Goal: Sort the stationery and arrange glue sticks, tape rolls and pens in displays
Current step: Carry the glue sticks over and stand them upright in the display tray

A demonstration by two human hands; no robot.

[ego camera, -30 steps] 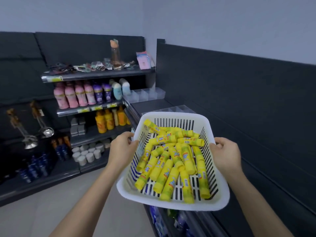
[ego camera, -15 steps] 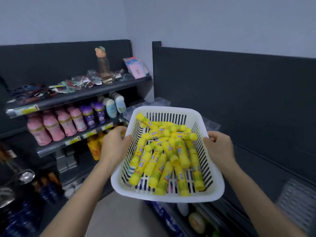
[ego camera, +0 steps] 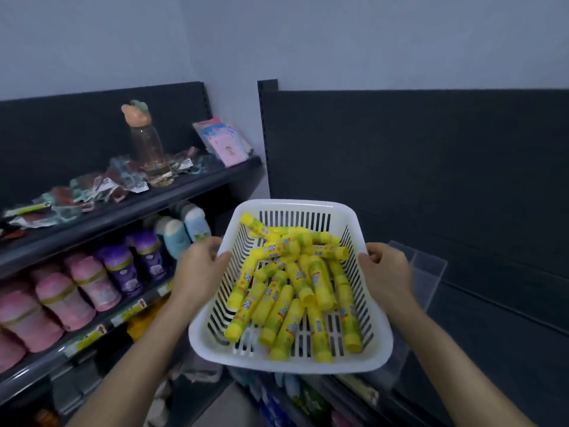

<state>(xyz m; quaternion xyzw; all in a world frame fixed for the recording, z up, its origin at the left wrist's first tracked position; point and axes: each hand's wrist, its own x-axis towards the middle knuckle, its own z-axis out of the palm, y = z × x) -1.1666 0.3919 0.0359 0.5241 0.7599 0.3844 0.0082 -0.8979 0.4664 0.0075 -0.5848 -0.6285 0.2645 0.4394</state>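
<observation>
While the left hand [ego camera: 200, 272] and right hand [ego camera: 386, 272] grip opposite rims of the white basket [ego camera: 289, 363], the yellow glue sticks [ego camera: 295, 282] lie heaped between them, apparently none yet placed in the clear display tray [ego camera: 428, 272] just beyond the right hand.

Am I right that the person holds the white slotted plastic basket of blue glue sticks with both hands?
No: the head view shows the glue sticks are yellow, not blue. The left hand and right hand do hold the white slotted plastic basket.
</observation>
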